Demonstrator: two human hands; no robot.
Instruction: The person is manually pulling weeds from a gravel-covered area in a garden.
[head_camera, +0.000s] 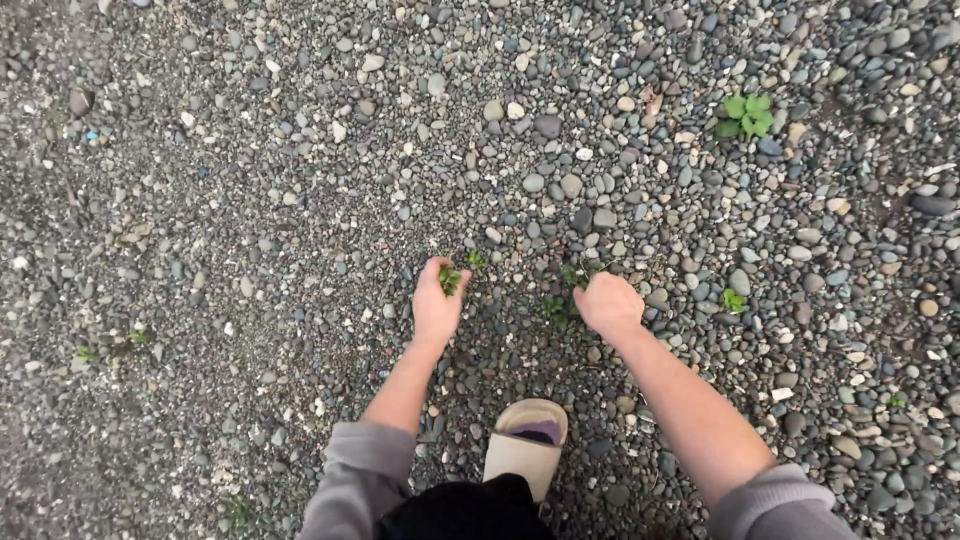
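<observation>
Pinching a small weed mid-frame, the left hand risks snapping its stem; the right hand seems fisted around another sprig.

The ground is a bed of grey gravel, finer and dirtier toward the left, with larger rounded pebbles toward the right. Small green weeds grow out of it: a leafy one at upper right, a smaller sprig at right, low tufts near the middle and faint ones at far left. A beige slipper rests flat on the stones at bottom centre.
</observation>
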